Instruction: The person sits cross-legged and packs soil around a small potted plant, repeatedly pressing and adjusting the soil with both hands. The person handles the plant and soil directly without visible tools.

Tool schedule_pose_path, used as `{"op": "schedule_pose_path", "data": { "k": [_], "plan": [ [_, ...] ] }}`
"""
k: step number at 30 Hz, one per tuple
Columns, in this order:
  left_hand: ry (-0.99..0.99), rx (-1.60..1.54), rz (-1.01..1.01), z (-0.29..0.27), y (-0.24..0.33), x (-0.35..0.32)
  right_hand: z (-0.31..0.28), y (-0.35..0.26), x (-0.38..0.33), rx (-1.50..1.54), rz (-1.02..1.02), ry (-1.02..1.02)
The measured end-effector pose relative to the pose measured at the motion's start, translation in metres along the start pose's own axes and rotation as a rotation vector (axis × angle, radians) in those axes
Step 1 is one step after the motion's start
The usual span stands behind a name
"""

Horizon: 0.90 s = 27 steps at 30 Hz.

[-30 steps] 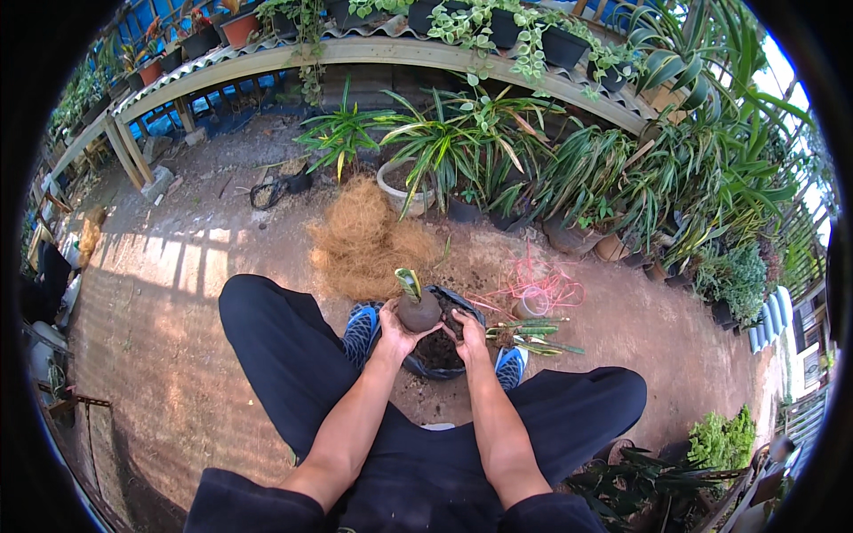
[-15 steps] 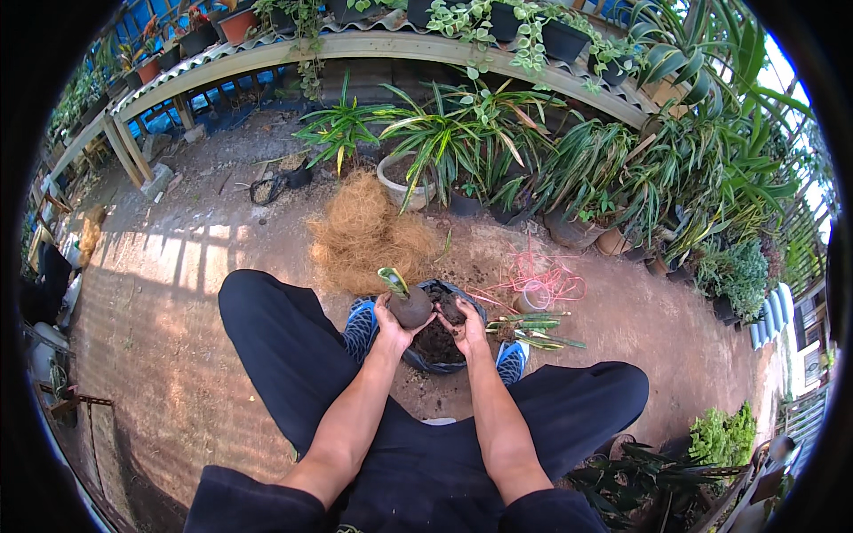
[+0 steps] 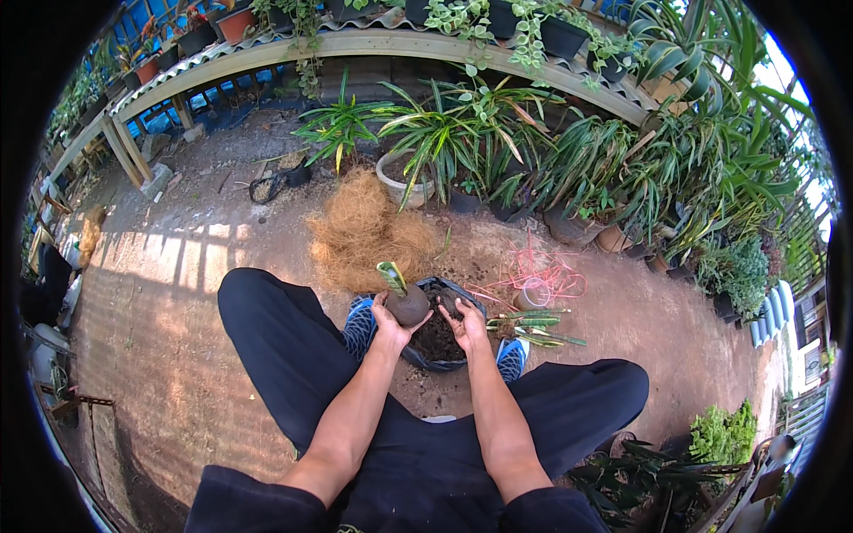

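Cupped around a round ball of dark soil is my left hand. A green and yellow leaf cutting stands up from the top of that ball. Beside it, over a black bag of loose dark soil, my right hand is open, palm up, with its fingers apart and dirt on them. The bag stands on the ground between my shoes.
Brown coconut fibre lies heaped beyond the bag. To the right are pink plastic string, a clear cup and cut striped leaves. Potted plants line the far side below a raised shelf.
My right hand has let go of a dark clump of soil, and its fingers have spread. The left hand still holds the soil ball, moved very slightly.
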<state>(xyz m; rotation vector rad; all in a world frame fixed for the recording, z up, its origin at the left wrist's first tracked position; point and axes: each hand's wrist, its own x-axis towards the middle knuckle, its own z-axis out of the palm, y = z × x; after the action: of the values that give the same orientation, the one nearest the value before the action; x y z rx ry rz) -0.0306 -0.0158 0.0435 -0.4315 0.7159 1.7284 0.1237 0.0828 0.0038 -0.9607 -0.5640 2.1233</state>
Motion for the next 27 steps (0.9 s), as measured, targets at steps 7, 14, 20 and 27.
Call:
{"op": "schedule_pose_path", "data": {
  "k": [7,14,20,27],
  "plan": [
    [-0.028,-0.015,-0.014,-0.001,0.001,0.000,0.002,0.000,-0.003,-0.024,-0.039,0.012],
    [-0.024,0.012,0.033,0.004,0.000,-0.003,0.007,0.000,-0.003,-0.053,-0.078,-0.073],
    [-0.020,-0.025,0.019,0.003,-0.002,-0.002,0.029,-0.006,-0.005,-0.137,-0.157,0.029],
    [-0.043,-0.047,0.003,0.003,-0.003,-0.003,0.055,-0.015,-0.020,-0.172,-0.181,0.106]
  ]
}}
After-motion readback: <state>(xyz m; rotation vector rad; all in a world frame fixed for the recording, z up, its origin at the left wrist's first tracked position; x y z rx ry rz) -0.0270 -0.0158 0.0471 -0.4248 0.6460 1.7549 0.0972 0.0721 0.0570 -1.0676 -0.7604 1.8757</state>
